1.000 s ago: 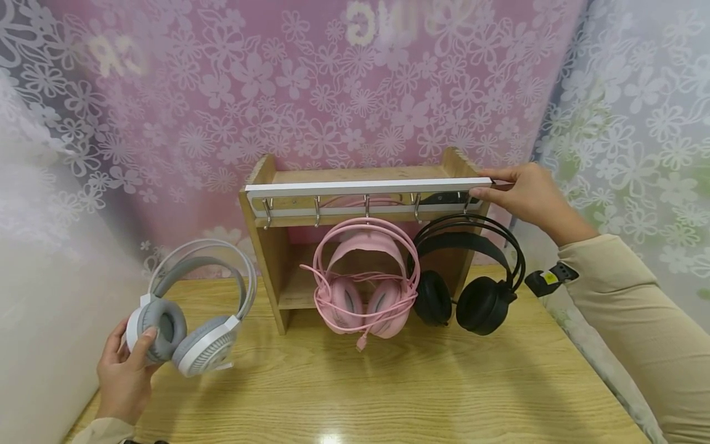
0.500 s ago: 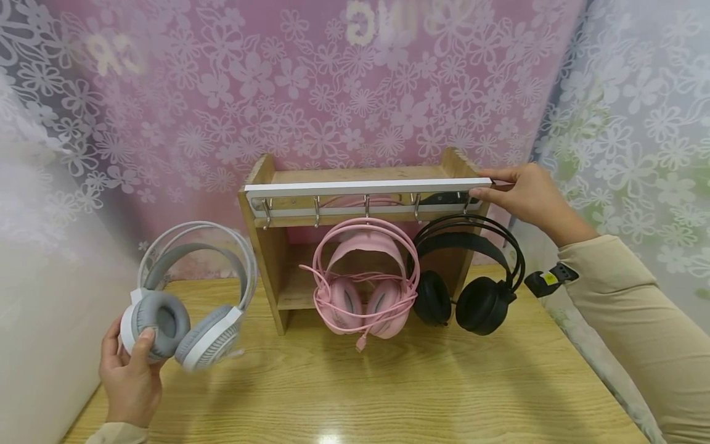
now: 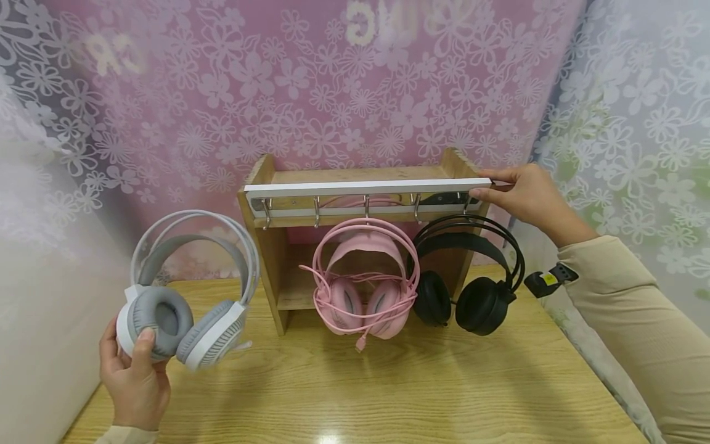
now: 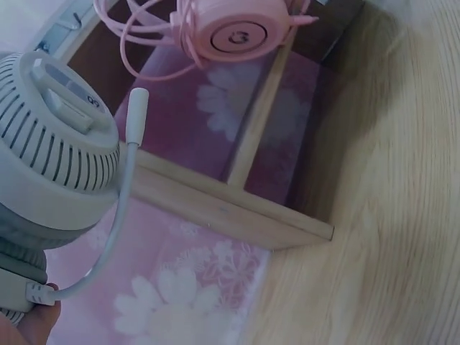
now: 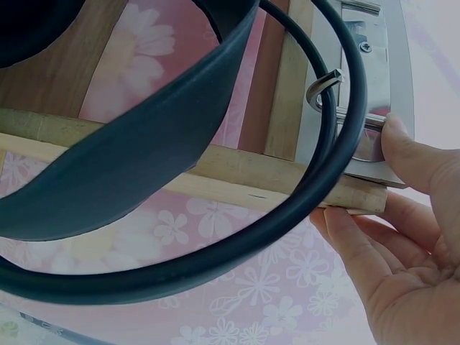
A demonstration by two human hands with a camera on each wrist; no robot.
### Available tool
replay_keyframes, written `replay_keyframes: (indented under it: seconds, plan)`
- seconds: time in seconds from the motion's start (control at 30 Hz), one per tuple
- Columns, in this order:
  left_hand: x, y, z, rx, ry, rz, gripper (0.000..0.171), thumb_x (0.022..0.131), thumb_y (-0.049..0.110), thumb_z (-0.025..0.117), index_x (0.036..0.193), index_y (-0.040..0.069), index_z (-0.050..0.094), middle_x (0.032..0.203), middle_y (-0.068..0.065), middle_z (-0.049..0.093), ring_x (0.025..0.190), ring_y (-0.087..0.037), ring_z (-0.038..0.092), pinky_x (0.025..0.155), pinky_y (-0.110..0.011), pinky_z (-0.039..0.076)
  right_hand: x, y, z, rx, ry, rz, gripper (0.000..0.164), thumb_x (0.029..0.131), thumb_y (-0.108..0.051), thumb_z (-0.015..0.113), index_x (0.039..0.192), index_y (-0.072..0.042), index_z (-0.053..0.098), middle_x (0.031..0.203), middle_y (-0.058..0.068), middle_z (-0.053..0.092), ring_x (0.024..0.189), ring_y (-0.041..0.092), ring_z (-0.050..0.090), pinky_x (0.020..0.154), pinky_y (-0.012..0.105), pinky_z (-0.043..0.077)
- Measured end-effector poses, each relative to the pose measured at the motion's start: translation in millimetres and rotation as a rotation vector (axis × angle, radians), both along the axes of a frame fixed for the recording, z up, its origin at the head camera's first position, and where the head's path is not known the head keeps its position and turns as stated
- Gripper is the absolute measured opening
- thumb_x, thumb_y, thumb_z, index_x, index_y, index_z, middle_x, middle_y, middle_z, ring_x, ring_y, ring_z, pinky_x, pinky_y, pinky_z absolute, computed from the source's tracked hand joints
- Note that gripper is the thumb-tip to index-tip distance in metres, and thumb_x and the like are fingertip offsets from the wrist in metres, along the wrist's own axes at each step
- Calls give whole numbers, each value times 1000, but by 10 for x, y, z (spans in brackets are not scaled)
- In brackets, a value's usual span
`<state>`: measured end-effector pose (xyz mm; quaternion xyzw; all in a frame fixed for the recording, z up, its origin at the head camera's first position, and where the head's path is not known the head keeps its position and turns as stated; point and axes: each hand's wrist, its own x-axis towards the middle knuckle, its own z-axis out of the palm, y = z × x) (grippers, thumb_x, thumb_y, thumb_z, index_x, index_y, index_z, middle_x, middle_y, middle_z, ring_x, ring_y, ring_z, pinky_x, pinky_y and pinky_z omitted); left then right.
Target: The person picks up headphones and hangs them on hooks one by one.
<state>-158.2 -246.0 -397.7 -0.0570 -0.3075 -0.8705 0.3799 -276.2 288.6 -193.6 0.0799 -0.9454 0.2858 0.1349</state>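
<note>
White-and-grey headphones [image 3: 216,339] are held up at the left; my left hand [image 3: 135,382] grips one ear cup, thumb on the grey cushion. Their microphone boom [image 4: 128,187] shows in the left wrist view. My right hand [image 3: 524,194] pinches the right end of the white hook rail [image 3: 366,187], at the corner of the wooden shelf [image 3: 266,259]. Black headphones [image 3: 482,305] hang from the right end hook [image 5: 325,86], just below that hand. Pink headphones [image 3: 366,296], wound with their cable, hang from the middle hook.
The shelf stands on a wood-grain table [image 3: 333,382] before a pink floral backdrop [image 3: 344,92]. A bare hook [image 3: 267,213] is at the rail's left end. A black wrist strap piece [image 3: 549,279] hangs beneath the right wrist.
My left hand has moved slightly up and to the right, raising the white headphones and bringing their headband nearer the shelf's left side. The right hand stays on the rail's corner.
</note>
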Motion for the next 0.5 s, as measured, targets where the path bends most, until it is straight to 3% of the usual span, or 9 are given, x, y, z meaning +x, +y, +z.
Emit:
replay_keyframes:
  seconds: [0.27, 0.5]
  plan:
    - [2, 98, 27, 27, 105, -47, 44, 89, -18, 41, 131, -3, 46, 116, -20, 52, 90, -28, 67, 67, -35, 60, 8, 3, -3, -3, 1, -8, 65, 86, -49, 67, 137, -11, 54, 132, 26, 54, 104, 36, 60, 51, 27, 35]
    - [-16, 193, 10, 23, 138, -62, 45, 89, -17, 42, 131, -3, 46, 118, -19, 50, 92, -28, 66, 69, -35, 61, 8, -1, -8, 1, 14, -6, 63, 86, -48, 67, 136, -11, 56, 129, 26, 57, 96, 29, 60, 48, 28, 34]
